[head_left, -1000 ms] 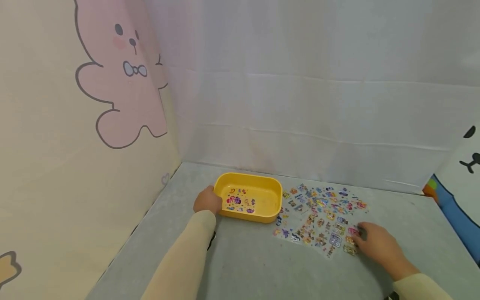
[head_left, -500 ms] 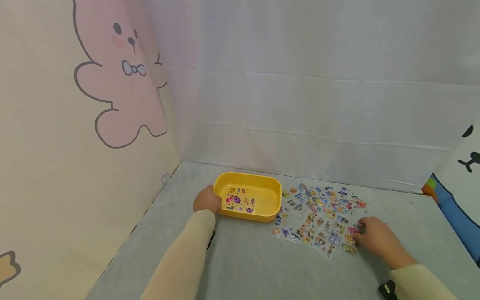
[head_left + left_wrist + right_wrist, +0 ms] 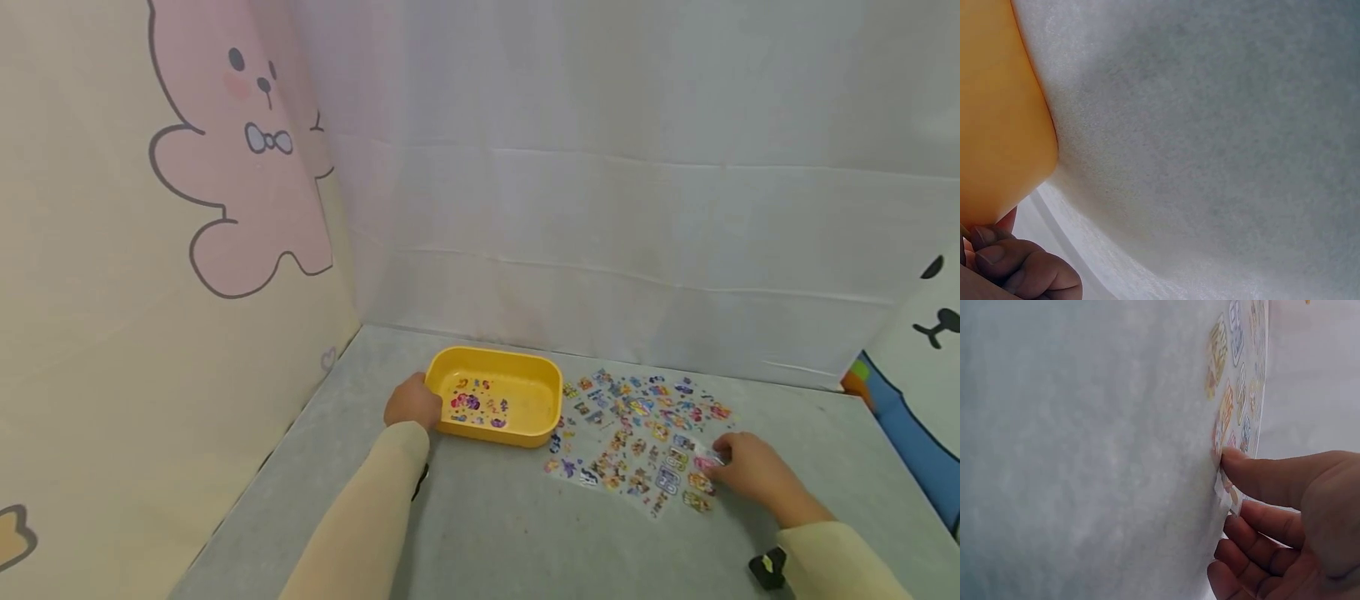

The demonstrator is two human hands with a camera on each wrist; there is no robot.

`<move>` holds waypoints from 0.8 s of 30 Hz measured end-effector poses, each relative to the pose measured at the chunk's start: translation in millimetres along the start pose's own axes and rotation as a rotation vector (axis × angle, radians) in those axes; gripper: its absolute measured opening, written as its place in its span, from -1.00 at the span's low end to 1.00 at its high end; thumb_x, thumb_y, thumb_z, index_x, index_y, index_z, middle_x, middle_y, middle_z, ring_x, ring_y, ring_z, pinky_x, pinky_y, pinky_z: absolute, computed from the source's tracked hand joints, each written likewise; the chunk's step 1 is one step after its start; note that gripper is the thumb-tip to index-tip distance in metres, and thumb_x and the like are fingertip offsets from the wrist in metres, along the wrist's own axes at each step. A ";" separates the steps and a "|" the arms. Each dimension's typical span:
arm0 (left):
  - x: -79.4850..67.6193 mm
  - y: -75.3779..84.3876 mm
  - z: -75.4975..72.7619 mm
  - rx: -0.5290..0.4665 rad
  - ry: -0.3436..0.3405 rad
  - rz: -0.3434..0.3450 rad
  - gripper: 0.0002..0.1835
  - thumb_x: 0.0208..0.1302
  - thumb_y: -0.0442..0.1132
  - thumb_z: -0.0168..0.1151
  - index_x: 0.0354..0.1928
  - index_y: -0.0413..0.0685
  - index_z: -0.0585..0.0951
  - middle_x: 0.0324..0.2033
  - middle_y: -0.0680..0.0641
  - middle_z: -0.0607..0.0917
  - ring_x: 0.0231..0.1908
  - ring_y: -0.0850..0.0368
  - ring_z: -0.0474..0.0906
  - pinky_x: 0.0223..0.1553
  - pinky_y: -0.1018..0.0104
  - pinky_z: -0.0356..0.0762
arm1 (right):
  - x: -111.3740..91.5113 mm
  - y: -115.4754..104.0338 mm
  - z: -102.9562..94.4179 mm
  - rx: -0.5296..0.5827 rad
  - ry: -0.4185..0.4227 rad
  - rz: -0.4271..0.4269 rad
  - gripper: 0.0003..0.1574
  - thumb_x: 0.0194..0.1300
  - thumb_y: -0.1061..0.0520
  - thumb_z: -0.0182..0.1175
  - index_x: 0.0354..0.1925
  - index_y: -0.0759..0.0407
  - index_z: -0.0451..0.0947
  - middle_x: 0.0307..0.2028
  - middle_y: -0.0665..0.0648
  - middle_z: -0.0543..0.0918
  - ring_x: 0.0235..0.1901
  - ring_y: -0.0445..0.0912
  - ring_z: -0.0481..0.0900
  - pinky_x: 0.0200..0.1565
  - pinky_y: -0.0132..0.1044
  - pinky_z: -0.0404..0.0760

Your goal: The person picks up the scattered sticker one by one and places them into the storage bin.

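My left hand grips the left rim of a yellow plastic tray. From the left wrist view, curled fingers hold the tray's edge below its orange-looking wall. Small colourful stickers lie at the left inside the tray. To the right of it, clear sticker sheets spread over the table and overlap. My right hand pinches the right edge of one sheet. In the right wrist view its thumb presses on the sheet's bent corner, with the index finger at the underside.
The grey cloth-covered table meets a white curtain at the back. A cream wall with a pink bear borders the left side. Another printed panel stands at the right edge.
The pinched sheet edge seems slightly raised, and the right hand has shifted a little to the left and up. The left hand and the tray stay in place.
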State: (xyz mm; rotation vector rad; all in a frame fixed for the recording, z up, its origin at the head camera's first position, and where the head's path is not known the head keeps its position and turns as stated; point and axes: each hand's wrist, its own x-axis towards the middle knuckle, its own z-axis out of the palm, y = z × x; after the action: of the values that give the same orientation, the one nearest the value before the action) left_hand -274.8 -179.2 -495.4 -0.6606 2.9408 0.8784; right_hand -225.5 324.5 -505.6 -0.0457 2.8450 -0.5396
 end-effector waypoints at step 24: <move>4.7 -3.5 5.1 0.032 0.014 0.011 -0.53 0.36 -0.25 0.22 0.28 -0.22 0.56 -0.11 -0.19 0.73 -0.27 -0.06 0.58 -0.07 -0.01 0.64 | -8.9 -10.2 1.3 0.120 -0.019 0.022 -0.73 0.19 0.22 0.36 -0.27 0.34 0.48 -0.36 0.16 0.54 -0.33 0.02 0.46 -0.32 -0.10 0.50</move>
State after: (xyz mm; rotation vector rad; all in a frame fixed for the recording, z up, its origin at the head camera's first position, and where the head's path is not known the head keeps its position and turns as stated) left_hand -278.3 -181.1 -502.2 -0.6516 2.9670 0.8285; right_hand -216.7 315.2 -501.0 0.0014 2.7852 -0.7007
